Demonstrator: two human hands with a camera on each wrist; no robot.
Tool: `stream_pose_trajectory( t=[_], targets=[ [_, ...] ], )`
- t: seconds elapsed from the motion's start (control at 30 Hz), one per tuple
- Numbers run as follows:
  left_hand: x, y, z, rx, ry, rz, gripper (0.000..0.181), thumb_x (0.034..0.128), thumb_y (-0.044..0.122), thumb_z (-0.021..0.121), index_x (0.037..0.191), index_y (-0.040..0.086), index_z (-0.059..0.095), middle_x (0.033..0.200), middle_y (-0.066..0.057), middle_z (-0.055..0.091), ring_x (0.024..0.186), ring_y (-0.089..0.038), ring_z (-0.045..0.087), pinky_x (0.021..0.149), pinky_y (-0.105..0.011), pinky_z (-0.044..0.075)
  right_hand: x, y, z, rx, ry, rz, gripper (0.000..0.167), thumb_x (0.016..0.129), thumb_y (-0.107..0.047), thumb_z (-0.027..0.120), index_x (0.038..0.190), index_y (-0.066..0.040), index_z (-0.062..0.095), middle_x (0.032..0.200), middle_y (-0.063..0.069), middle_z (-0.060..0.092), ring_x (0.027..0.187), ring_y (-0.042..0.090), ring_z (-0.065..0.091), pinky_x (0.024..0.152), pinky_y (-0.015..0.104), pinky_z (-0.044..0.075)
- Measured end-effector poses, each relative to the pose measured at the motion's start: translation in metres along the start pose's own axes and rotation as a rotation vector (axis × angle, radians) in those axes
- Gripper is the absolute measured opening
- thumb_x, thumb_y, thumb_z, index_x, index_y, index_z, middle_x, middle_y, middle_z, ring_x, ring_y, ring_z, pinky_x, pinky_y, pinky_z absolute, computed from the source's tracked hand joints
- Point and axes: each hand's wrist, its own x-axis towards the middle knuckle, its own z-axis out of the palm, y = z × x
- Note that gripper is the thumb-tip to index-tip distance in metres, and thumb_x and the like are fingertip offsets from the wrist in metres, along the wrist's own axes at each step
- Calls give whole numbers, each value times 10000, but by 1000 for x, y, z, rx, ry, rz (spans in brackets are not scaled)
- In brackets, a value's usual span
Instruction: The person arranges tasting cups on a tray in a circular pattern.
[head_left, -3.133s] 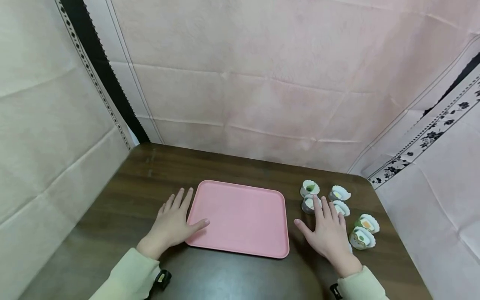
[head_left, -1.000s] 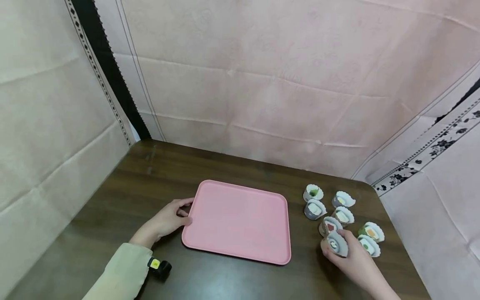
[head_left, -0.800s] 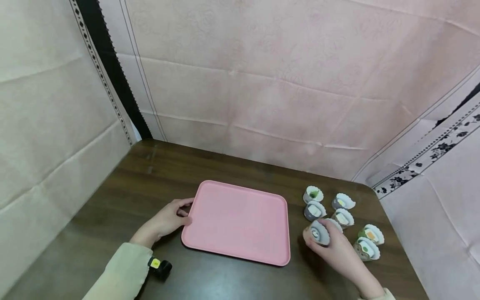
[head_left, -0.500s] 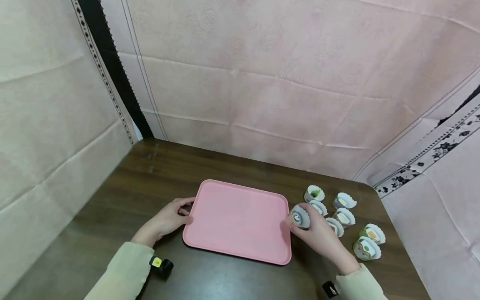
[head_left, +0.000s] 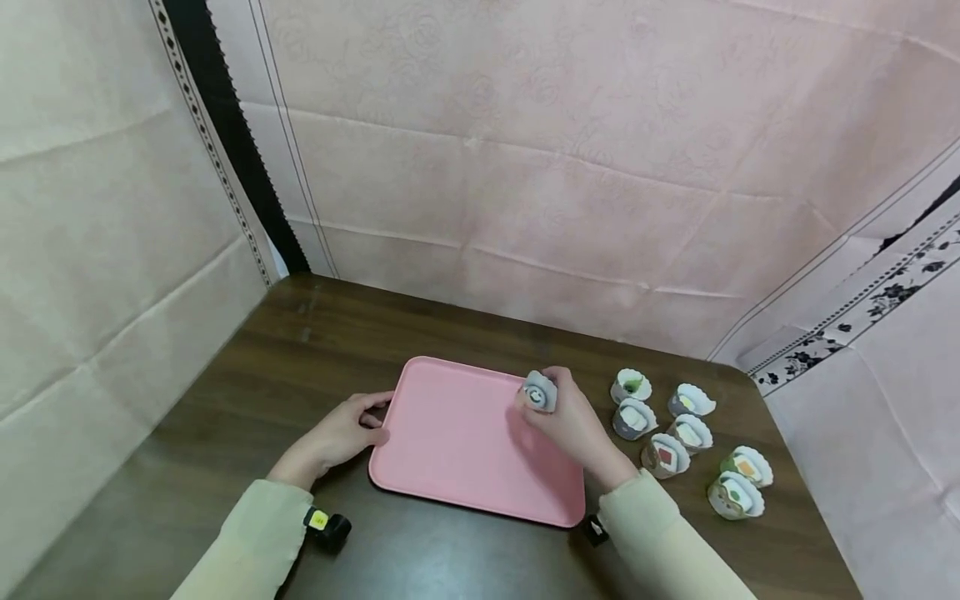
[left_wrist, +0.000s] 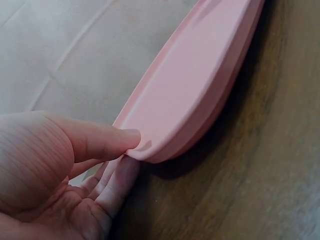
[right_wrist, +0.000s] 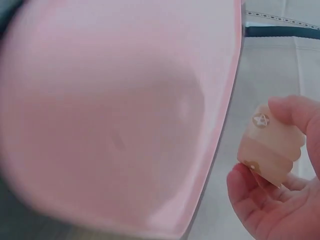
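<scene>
Cup (head_left: 539, 393) was pinched between the thumb and fingers of the right hand (head_left: 570, 421), slightly right of centre in the head view, over the upper right part of the pink tray (head_left: 457, 450). Whether its base touched the tray could not be told. The tray's left edge was gripped by the left hand (head_left: 337, 437), with the thumb on top and fingers underneath. Seven other cups (head_left: 665, 456) were grouped on the worktop (head_left: 420, 550) at the lower right of the frame. Only light pressure seemed called for on the cup's thin-looking wall, lest its scalloped rim be bent. For a clean set-down, a level, slow lowering was judged best, with the raised edge cleared and the tray held steady by the left hand.
</scene>
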Motion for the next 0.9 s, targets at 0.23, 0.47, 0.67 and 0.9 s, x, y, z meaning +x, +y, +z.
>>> stream_pose_trajectory(
  t=[0.23,0.47,0.67,0.9],
  targets=[
    [1,-1,-2,8,5,-2,607,877,75,692,1439,117,466,1346,-159,423,1059,-252,547,796,-367,498,24,-15,21,-24,31,8,638,806,-277,779,1284,-42,429,1142,134,573,987,253,584,839,435,481],
    [0,-4,-2,-5,14,-4,602,872,52,689,1432,110,474,1352,-166,418,1049,-248,550,771,-356,505,38,-20,41,8,-2,56,595,823,-274,769,1264,-41,444,1145,119,532,1020,250,547,881,421,462],
    [1,-7,1,-5,37,-30,591,871,50,693,1420,141,495,1344,-134,436,1035,-228,548,765,-346,504,42,-23,51,-16,-31,92,608,829,-303,766,1281,-69,433,1139,127,492,980,248,540,845,394,469],
    [2,-3,4,-11,38,-20,585,874,56,692,1420,141,498,1347,-140,433,1035,-236,553,766,-347,507,46,-23,56,-29,-22,114,655,823,-274,777,1318,-68,400,1138,130,462,983,255,545,853,398,476]
  ],
)
